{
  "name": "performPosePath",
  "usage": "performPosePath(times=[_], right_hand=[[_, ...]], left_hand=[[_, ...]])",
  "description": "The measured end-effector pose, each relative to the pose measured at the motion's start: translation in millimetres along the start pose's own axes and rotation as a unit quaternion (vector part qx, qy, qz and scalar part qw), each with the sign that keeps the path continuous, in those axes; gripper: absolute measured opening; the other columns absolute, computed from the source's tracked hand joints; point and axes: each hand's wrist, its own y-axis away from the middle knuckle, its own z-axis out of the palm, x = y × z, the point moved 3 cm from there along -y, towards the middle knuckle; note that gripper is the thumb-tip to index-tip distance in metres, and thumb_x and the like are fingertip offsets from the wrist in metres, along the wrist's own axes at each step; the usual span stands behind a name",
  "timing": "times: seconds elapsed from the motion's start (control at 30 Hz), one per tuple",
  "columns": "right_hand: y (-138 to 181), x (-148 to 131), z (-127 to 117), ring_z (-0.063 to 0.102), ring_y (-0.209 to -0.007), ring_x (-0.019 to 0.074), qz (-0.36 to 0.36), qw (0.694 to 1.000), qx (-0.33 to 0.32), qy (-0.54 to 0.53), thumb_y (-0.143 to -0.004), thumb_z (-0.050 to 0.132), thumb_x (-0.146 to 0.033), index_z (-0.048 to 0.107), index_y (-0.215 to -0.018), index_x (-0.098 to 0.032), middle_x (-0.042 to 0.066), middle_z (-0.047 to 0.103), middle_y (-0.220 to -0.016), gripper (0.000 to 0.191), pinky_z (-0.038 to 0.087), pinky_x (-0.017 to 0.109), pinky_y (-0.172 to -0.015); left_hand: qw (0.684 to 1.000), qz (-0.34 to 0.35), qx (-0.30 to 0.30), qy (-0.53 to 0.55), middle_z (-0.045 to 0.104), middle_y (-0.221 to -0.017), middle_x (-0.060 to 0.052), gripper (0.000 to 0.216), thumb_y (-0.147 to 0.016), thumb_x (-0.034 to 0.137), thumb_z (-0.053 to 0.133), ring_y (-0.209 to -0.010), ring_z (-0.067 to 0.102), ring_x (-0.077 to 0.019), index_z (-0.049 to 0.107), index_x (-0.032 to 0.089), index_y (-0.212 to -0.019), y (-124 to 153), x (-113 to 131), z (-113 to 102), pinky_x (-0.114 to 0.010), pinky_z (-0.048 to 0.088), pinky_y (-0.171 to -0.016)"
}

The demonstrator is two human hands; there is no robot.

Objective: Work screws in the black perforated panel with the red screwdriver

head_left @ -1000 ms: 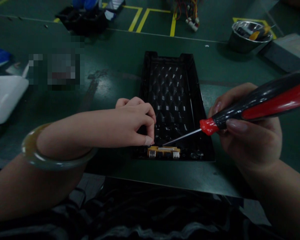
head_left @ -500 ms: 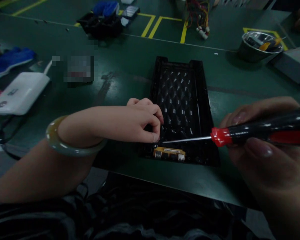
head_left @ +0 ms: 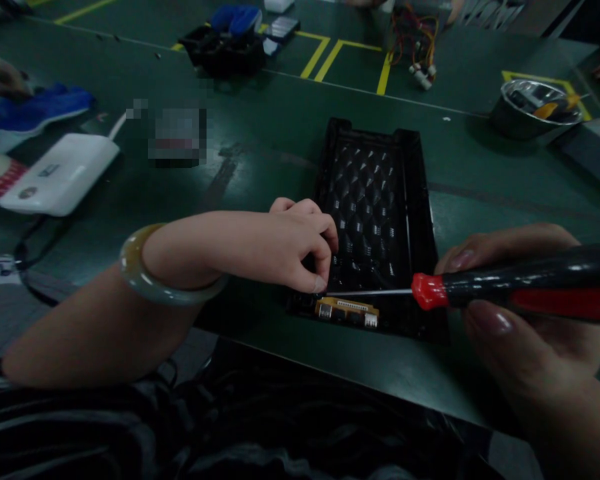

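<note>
Nearest the camera, the left hand [head_left: 295, 250], a jade bangle [head_left: 150, 291] on its wrist, was held over the lower edge of the casing [head_left: 424, 200], with its fingers curled and the thumb and forefinger pinched downward; whether anything small was gripped between them could not be told. The right hand [head_left: 530, 350] was kept just beyond the casing's right edge, with the red-and-black screwdriver [head_left: 510, 297] clasped between thumb and fingers. Its handle had been swung down from a steep slant to nearly level, and the thin shaft was laid across the casing's lower end, the tip brought almost to the left thumb. The board [head_left: 347, 311], gold-coloured and fitted with small connectors, was seated inside the casing at that lower end, just below the tip, and was not seen to have shifted. Further off, a white box [head_left: 60, 177] and a blue glove [head_left: 40, 110] lay left of the casing, and a co-worker's hand [head_left: 0, 80] was seen beyond them. A steel bowl [head_left: 530, 113] stood beyond the casing to the right, while a black bin [head_left: 225, 57] and a bundle of wires [head_left: 413, 37] lay furthest away, beyond its top end.
</note>
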Motion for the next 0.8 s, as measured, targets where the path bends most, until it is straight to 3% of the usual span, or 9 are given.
performPosePath(times=[0.1, 0.2, 0.3, 0.47, 0.53, 0.67, 0.8], right_hand=[[0, 0, -3, 0.062, -0.088, 0.0202, -0.066, 0.997, -0.023, 0.023, -0.079, 0.077, -0.015, 0.073, -0.112, -0.028, 0.003, 0.063, -0.107, 0.036, 0.049, 0.041, -0.069], [0, 2, -6, 0.062, -0.085, 0.0189, -0.098, 0.995, -0.017, 0.026, -0.078, 0.085, -0.02, 0.071, -0.124, -0.032, 0.0, 0.065, -0.106, 0.049, 0.05, 0.041, -0.068], [0, 2, -5, 0.063, -0.086, 0.0171, -0.078, 0.997, -0.004, 0.015, -0.078, 0.088, -0.025, 0.07, -0.126, -0.034, -0.002, 0.065, -0.105, 0.052, 0.053, 0.037, -0.068], [-2, 0, 2, 0.068, -0.098, 0.0193, 0.023, 0.998, 0.0, -0.053, -0.087, 0.081, -0.031, 0.069, -0.124, -0.029, 0.002, 0.067, -0.114, 0.039, 0.063, 0.034, -0.087], [-3, -1, 5, 0.071, -0.099, 0.0217, 0.053, 0.994, -0.025, -0.093, -0.09, 0.078, -0.03, 0.064, -0.132, -0.025, 0.006, 0.068, -0.115, 0.045, 0.066, 0.035, -0.085], [-5, -4, 7, 0.07, -0.099, 0.0235, 0.031, 0.987, -0.089, -0.128, -0.085, 0.078, -0.017, 0.056, -0.141, -0.018, 0.01, 0.068, -0.118, 0.06, 0.067, 0.033, -0.079], [-4, -5, 7, 0.07, -0.097, 0.0236, 0.044, 0.987, -0.092, -0.123, -0.08, 0.076, -0.008, 0.056, -0.141, -0.018, 0.01, 0.068, -0.118, 0.065, 0.067, 0.032, -0.073]], left_hand=[[1.0, -0.003, -0.003, -0.007, 0.063, -0.127, 0.001, 0.018, -0.088, 0.039, 0.068, -0.12, 0.048, -0.0248, 0.08, 0.031, -0.078, 0, 0, 0, -0.039, 0.026, -0.103], [1.0, -0.003, -0.004, -0.009, 0.062, -0.127, 0.001, 0.016, -0.088, 0.04, 0.069, -0.122, 0.048, -0.0257, 0.08, 0.032, -0.079, 0, -1, 1, -0.042, 0.025, -0.104], [1.0, 0.0, -0.006, -0.008, 0.062, -0.127, 0.0, 0.015, -0.088, 0.04, 0.07, -0.122, 0.047, -0.0264, 0.08, 0.032, -0.079, 0, -2, 1, -0.043, 0.024, -0.105], [1.0, 0.003, -0.005, -0.004, 0.063, -0.127, 0.0, 0.016, -0.087, 0.04, 0.07, -0.12, 0.047, -0.0256, 0.08, 0.03, -0.08, 0, -3, 1, -0.04, 0.025, -0.106], [1.0, 0.002, -0.006, -0.001, 0.063, -0.126, -0.001, 0.016, -0.087, 0.039, 0.07, -0.12, 0.047, -0.0252, 0.081, 0.03, -0.081, 0, -3, 1, -0.039, 0.025, -0.107], [1.0, 0.005, -0.008, 0.005, 0.063, -0.127, 0.0, 0.016, -0.088, 0.041, 0.069, -0.121, 0.047, -0.0255, 0.081, 0.031, -0.081, 0, -2, 0, -0.04, 0.025, -0.108], [1.0, -0.004, -0.015, 0.002, 0.063, -0.127, -0.001, 0.017, -0.087, 0.041, 0.069, -0.122, 0.046, -0.0261, 0.081, 0.031, -0.08, -1, 0, -2, -0.039, 0.025, -0.108]])
